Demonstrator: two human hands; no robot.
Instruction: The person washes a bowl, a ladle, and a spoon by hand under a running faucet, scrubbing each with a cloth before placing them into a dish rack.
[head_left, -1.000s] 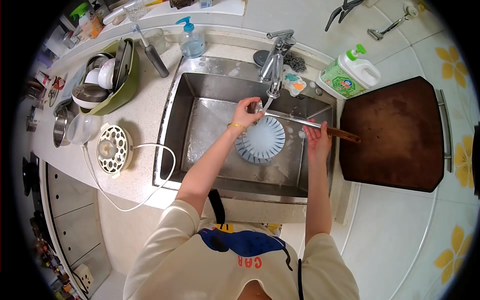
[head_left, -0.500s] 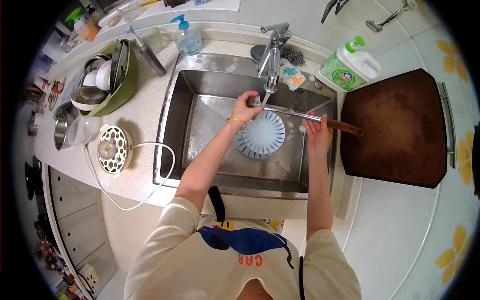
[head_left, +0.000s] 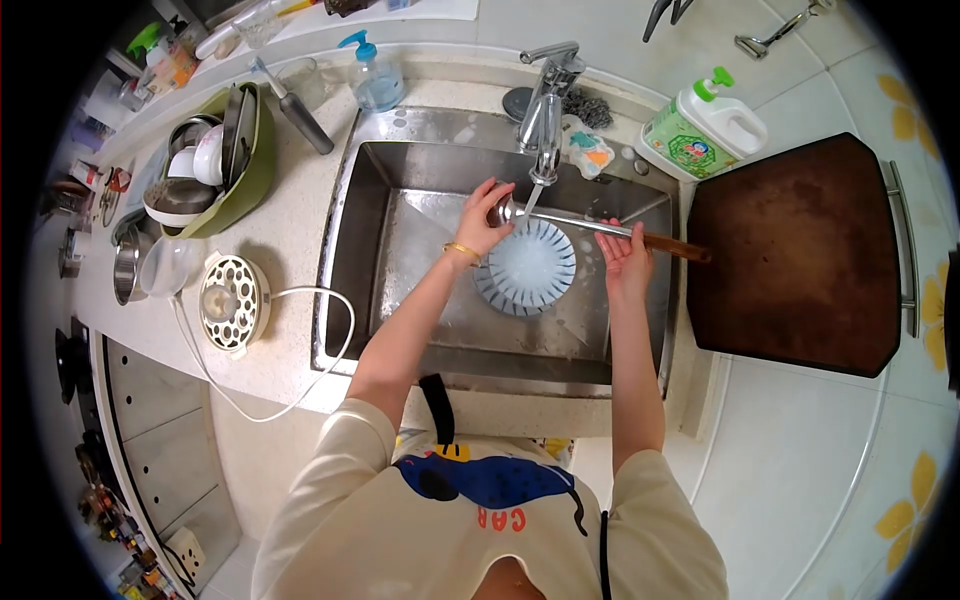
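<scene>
A ladle [head_left: 575, 219] with a metal shaft and a wooden handle end lies across my two hands, over the sink. My left hand [head_left: 484, 222], a gold bangle at its wrist, grips the ladle's rounded metal head, which its fingers partly hide. On the right, my right hand [head_left: 627, 262] holds the shaft close to the wooden part between thumb and fingers. Water from the tap [head_left: 545, 125] runs down beside the ladle's head. Below sits a striped bowl [head_left: 527, 306] with cloudy water in it, on the floor of the steel sink [head_left: 430, 340].
A dark brown board [head_left: 790, 260] leans at the right, near a green-and-white detergent bottle [head_left: 700, 130]. To the left are a green basin [head_left: 255, 175] of dishes, a round perforated appliance [head_left: 232, 300] with a white cord, and a blue soap dispenser [head_left: 375, 85].
The ladle has shifted slightly left and its head now shows more, turned in my left hand. My right hand has moved a little left, its palm turned up more.
</scene>
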